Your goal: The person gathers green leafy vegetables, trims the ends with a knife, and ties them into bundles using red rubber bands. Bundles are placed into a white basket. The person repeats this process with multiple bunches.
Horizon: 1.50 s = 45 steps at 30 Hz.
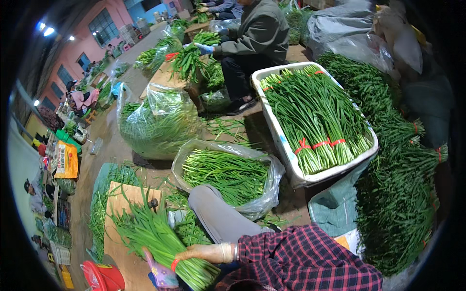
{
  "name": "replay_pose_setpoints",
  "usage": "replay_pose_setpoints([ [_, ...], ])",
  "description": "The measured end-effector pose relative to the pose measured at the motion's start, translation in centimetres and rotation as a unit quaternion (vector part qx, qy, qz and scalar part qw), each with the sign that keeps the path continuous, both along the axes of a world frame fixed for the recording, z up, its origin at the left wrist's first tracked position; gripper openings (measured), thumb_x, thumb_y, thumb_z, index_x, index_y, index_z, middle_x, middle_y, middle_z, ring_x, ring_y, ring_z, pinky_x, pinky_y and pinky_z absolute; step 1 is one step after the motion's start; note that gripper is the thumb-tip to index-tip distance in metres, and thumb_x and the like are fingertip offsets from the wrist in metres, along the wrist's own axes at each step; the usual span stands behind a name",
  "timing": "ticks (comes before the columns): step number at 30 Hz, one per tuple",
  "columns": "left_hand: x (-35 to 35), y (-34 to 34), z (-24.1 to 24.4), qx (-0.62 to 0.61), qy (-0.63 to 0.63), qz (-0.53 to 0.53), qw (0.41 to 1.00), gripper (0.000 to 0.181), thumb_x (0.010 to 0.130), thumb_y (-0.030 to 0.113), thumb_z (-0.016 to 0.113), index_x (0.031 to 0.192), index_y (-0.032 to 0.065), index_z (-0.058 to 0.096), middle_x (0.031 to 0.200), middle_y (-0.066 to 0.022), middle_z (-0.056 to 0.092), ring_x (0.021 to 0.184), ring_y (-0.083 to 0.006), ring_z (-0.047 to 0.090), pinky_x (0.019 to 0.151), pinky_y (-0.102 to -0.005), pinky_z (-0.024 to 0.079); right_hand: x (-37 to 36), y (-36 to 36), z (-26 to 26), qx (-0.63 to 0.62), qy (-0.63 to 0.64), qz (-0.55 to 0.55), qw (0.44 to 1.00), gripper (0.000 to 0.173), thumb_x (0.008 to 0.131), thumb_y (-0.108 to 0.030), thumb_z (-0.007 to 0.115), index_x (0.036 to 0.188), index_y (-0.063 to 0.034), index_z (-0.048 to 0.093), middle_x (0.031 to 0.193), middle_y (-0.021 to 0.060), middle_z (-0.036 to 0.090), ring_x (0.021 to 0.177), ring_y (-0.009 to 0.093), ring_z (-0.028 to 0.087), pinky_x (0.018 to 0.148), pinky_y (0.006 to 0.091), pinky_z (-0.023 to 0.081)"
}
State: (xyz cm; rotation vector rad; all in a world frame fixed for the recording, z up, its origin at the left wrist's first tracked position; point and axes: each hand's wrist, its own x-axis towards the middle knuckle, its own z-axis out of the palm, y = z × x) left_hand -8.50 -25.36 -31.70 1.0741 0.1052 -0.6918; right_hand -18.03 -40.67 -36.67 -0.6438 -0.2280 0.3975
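A bunch of garlic chives (160,229) slants across my lap, its leaf tips towards the upper left over a wooden board (118,232). A red tie (175,264) circles it near the pale stem ends. My left hand (162,271), in a patterned purple glove, supports the bunch from below and the left. From the other side my right hand (204,252) grips it beside the tie, thumb and fingers on the stems. A tan band is around that wrist, below a red-checked sleeve. A dark knob (153,203) sits at the board's far edge.
A plastic-lined container (275,178) of loose chives lies beyond my knee. Tied bunches fill a white foam box (280,145); more bunches (397,189) are piled at right. A bulging clear bag (160,123), a red bucket (105,276) and a seated co-worker (255,36) are nearby.
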Motion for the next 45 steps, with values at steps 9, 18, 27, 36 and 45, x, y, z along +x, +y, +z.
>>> replay_pose_setpoints([
  [9,1.4,-13.9,-1.2,-0.064,-0.034,-0.098,0.993,0.051,0.09,0.035,0.049,0.131,0.0046,0.044,0.129,-0.0111,0.051,0.115,-0.0271,0.05,0.098,-0.0417,0.04,-3.7,-9.6,1.0,-0.091,0.029,-0.256,0.962,0.066,0.086,-0.033,0.066,0.133,0.0001,0.034,0.108,0.0054,0.06,0.093,0.008,0.056,0.081,0.0245,0.047],
  [18,-6.8,-40.3,14.4,-0.231,-0.196,-0.45,0.84,0.066,0.083,0.039,0.066,0.135,0.0064,0.039,0.134,-0.0102,0.046,0.122,-0.0275,0.046,0.102,-0.0407,0.037,-18.1,-30.4,16.7,-0.267,-0.008,-0.568,0.778,0.059,0.074,-0.027,0.076,0.118,-0.0022,0.047,0.096,0.0071,0.065,0.08,0.009,0.058,0.068,0.0229,0.048],
  [27,-6.6,-40.6,-1.4,-0.069,0.011,-0.566,0.821,0.037,0.089,0.031,0.059,0.117,0.0066,0.05,0.096,-0.0036,0.053,0.09,-0.018,0.055,0.089,-0.0426,0.048,-38.4,-42.3,5.4,-0.726,0.393,-0.468,0.314,0.09,0.066,-0.027,0.074,0.138,-0.0008,0.027,0.109,0.0216,0.059,0.102,0.03,0.06,0.09,0.0343,0.047],
  [36,-11.8,-42.7,-2.3,0.057,-0.096,-0.623,0.775,0.06,0.088,0.028,0.061,0.134,-0.0017,0.037,0.118,-0.0113,0.055,0.1,-0.0208,0.059,0.092,-0.0389,0.045,-36.9,-45.2,2.7,-0.71,0.509,-0.306,0.378,0.094,0.06,-0.036,0.076,0.133,0.0047,0.032,0.117,0.0252,0.056,0.105,0.035,0.058,0.087,0.0374,0.049],
  [45,-17.6,-46.5,-3.1,0.026,-0.281,-0.679,0.677,0.051,0.086,0.021,0.064,0.128,-0.0016,0.045,0.116,-0.0107,0.058,0.101,-0.0154,0.058,0.09,-0.0276,0.046,-34.5,-42.4,-3.5,-0.795,0.435,-0.391,0.157,0.083,0.063,-0.021,0.07,0.133,0.0035,0.031,0.095,0.0219,0.056,0.08,0.036,0.061,0.071,0.0422,0.053],
])
